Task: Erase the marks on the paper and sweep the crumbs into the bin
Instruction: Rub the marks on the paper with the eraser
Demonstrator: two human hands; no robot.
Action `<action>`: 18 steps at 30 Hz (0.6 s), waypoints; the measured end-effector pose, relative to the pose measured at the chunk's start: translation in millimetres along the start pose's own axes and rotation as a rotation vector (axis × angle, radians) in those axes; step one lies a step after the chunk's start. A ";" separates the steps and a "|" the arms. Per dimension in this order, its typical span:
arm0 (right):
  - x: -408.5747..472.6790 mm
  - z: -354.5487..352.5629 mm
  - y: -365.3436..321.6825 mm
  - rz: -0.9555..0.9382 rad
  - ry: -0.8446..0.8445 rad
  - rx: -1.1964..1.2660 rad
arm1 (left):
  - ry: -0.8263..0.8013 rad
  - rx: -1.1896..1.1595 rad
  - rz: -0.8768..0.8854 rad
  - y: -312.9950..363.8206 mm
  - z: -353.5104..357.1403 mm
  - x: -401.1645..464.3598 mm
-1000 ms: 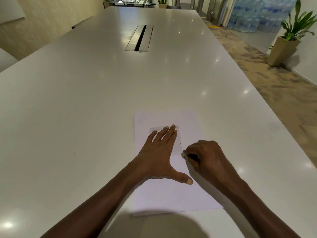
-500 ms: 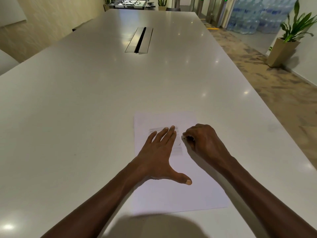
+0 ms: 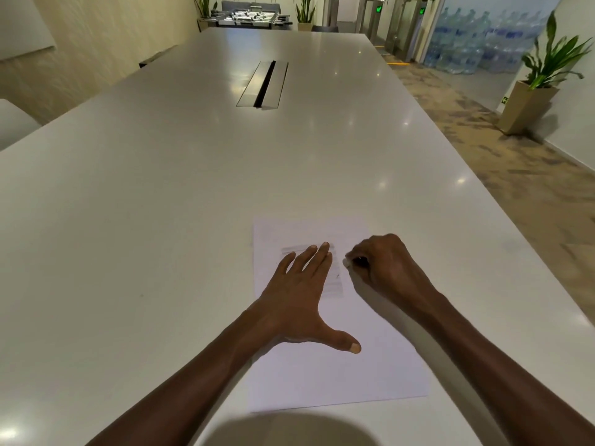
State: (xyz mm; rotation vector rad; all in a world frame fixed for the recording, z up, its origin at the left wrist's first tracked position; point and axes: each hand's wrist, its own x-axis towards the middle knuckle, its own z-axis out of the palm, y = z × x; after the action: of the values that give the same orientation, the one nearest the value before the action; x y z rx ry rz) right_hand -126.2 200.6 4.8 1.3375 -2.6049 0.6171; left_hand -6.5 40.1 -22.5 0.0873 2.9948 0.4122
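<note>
We pinch the eraser (image 3: 347, 263) in our right hand (image 3: 383, 268) — grey marks (image 3: 335, 284) lie just left of it, running left-right; left hand (image 3: 299, 297) flat, fingers spread, pinning the paper (image 3: 370, 365).

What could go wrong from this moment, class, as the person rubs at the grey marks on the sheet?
1. The left hand presses flat only on the paper's left part; the near right corner is free, so a hard stroke might crease it.
2. The right hand grips a small eraser, mostly hidden; rubbing could smear the grey marks rather than lift them.
3. No bin shows, so crumbs may scatter over the table.
</note>
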 end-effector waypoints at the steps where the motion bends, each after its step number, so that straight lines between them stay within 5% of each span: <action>1: 7.7 1.2 3.4 0.000 -0.003 0.001 | -0.001 -0.004 -0.002 -0.6 0.6 -0.2; 15: -0.4 -4.9 8.1 0.044 -0.080 -0.181 | -0.010 0.016 -0.013 0.8 -0.8 -0.2; 18: -8.8 -17.1 -2.6 -0.065 -0.089 -0.170 | -0.016 0.026 -0.013 0.7 -0.8 0.0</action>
State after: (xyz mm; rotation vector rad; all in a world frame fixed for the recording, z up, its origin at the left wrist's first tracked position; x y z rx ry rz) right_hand -119.8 213.0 18.2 1.4198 -2.6018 0.3253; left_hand -6.6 40.6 -21.5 0.0728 2.9834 0.3700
